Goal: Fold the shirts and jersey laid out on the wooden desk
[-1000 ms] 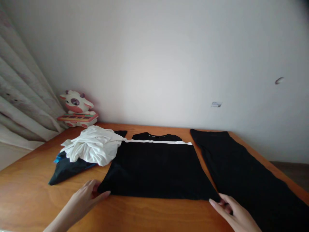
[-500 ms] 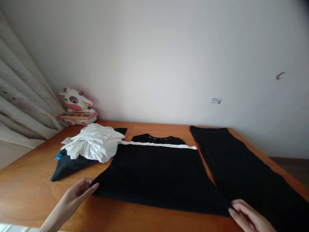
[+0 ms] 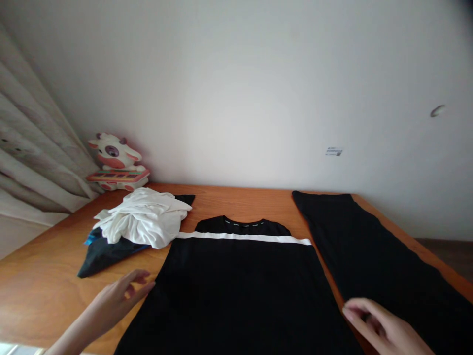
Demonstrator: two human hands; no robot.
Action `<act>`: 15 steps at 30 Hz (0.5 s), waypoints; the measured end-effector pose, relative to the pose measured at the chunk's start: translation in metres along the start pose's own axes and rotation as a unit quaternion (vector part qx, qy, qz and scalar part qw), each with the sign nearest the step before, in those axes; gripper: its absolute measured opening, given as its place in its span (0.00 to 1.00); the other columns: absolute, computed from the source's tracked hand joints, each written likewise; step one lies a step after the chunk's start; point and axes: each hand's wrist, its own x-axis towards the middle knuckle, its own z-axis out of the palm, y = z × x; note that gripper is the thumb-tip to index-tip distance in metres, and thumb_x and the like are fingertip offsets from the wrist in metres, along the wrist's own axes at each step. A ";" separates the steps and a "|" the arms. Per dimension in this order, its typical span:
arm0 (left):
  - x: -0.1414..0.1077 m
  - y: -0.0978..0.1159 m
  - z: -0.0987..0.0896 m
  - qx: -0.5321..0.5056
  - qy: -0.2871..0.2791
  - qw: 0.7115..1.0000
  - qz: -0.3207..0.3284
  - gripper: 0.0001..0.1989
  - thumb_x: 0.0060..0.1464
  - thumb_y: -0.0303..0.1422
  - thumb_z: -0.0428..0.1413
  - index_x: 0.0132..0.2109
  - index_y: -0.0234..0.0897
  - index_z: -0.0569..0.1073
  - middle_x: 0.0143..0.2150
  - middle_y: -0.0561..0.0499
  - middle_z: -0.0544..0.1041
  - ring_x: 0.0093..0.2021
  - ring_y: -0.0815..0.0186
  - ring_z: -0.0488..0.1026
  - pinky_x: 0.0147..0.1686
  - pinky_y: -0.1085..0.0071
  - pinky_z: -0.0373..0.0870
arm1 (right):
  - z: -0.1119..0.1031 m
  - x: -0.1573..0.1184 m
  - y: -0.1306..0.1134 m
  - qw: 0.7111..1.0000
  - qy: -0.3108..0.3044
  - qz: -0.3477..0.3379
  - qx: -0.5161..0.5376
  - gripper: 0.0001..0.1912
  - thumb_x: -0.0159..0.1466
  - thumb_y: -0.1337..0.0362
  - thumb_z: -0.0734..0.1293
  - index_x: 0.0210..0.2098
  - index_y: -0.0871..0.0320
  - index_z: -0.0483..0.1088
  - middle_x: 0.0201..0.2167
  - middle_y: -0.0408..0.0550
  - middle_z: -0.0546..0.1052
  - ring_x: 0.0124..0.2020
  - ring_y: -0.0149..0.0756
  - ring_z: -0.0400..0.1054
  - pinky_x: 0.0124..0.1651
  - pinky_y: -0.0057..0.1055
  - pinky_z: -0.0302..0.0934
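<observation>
A black T-shirt (image 3: pixel 240 291) with a white stripe (image 3: pixel 244 237) across its chest lies spread on the wooden table, collar toward the wall. Its lower hem runs out of the bottom of the view. My left hand (image 3: pixel 123 296) is open at the shirt's left edge, thumb and fingers apart, the thumb tip close to the cloth. At the right edge, my right hand (image 3: pixel 384 323) has loosely curled fingers with a gap behind the thumb. Its fingertips are at the fabric's border; no pinched fold shows there.
A crumpled white garment (image 3: pixel 148 217) lies on a dark garment (image 3: pixel 101 254) at the left. Black folded cloth (image 3: pixel 373 246) stretches along the right side. A cow-shaped toy keyboard (image 3: pixel 118 165) stands in the back left corner, beside a curtain (image 3: pixel 37 133). The wall borders the table (image 3: pixel 236 195).
The shirt has slid toward me and its hem has left the view. Both hands have let go of the hem corners and are now at the side edges.
</observation>
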 end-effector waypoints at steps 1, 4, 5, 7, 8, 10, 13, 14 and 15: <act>0.015 0.012 0.002 0.015 -0.003 1.000 0.019 0.27 0.48 0.58 0.56 0.44 0.43 0.78 0.42 0.47 0.83 0.33 0.57 0.79 0.36 0.66 0.76 | 0.001 0.016 -0.010 1.000 0.001 -0.025 0.000 0.22 0.54 0.38 0.67 0.35 0.48 0.77 0.31 0.47 0.82 0.29 0.43 0.74 0.34 0.33 0.69; 0.051 0.052 0.013 0.076 -0.014 0.990 0.116 0.20 0.57 0.46 0.51 0.48 0.40 0.77 0.48 0.43 0.81 0.42 0.54 0.80 0.46 0.61 0.76 | 0.015 0.064 -0.029 0.997 0.042 -0.068 0.000 0.24 0.58 0.42 0.65 0.44 0.51 0.75 0.43 0.51 0.82 0.34 0.42 0.75 0.41 0.37 0.71; 0.060 0.065 0.017 0.102 -0.019 0.980 0.171 0.18 0.59 0.41 0.50 0.49 0.39 0.77 0.51 0.42 0.79 0.49 0.54 0.78 0.52 0.60 0.73 | 0.020 0.079 -0.031 0.996 0.058 -0.070 -0.008 0.26 0.57 0.43 0.64 0.46 0.53 0.74 0.46 0.53 0.81 0.33 0.42 0.75 0.42 0.38 0.71; 0.074 0.087 0.021 0.152 -0.041 0.957 0.243 0.19 0.58 0.30 0.49 0.53 0.39 0.76 0.58 0.41 0.76 0.58 0.54 0.73 0.60 0.58 0.67 | 0.031 0.105 -0.033 0.994 0.070 -0.079 -0.024 0.27 0.58 0.47 0.64 0.51 0.56 0.71 0.51 0.56 0.78 0.33 0.42 0.75 0.43 0.40 0.70; 0.081 0.096 0.022 0.180 -0.056 0.948 0.256 0.22 0.56 0.25 0.49 0.56 0.39 0.74 0.61 0.40 0.73 0.62 0.53 0.70 0.62 0.57 0.64 | 0.035 0.116 -0.033 0.994 0.069 -0.080 -0.033 0.28 0.58 0.49 0.65 0.53 0.56 0.70 0.53 0.57 0.77 0.34 0.41 0.75 0.43 0.39 0.69; 0.094 0.109 0.021 0.232 -0.093 0.938 0.240 0.29 0.50 0.22 0.51 0.60 0.38 0.72 0.64 0.39 0.71 0.64 0.51 0.67 0.63 0.54 0.63 | 0.039 0.134 -0.034 0.994 0.062 -0.082 -0.044 0.30 0.56 0.55 0.66 0.57 0.57 0.68 0.56 0.57 0.75 0.37 0.41 0.75 0.44 0.38 0.69; 0.115 0.118 0.015 0.284 -0.154 0.925 0.200 0.34 0.45 0.23 0.55 0.62 0.34 0.69 0.60 0.35 0.73 0.60 0.48 0.71 0.59 0.55 0.66 | 0.037 0.153 -0.040 0.996 0.027 -0.075 -0.049 0.32 0.54 0.60 0.67 0.58 0.60 0.68 0.50 0.56 0.78 0.40 0.42 0.76 0.45 0.36 0.67; 0.121 0.121 0.014 0.297 -0.173 0.920 0.191 0.33 0.45 0.24 0.57 0.61 0.32 0.70 0.57 0.35 0.75 0.57 0.48 0.74 0.57 0.57 0.68 | 0.034 0.157 -0.043 0.996 0.002 -0.074 -0.044 0.30 0.53 0.61 0.67 0.56 0.60 0.70 0.46 0.55 0.79 0.40 0.42 0.76 0.45 0.35 0.66; 0.126 0.123 0.014 0.309 -0.186 0.915 0.183 0.30 0.45 0.26 0.58 0.58 0.31 0.72 0.54 0.36 0.77 0.54 0.48 0.75 0.54 0.58 0.70 | 0.032 0.160 -0.046 0.996 -0.028 -0.072 -0.041 0.27 0.53 0.62 0.67 0.52 0.60 0.72 0.42 0.52 0.80 0.40 0.42 0.75 0.45 0.34 0.65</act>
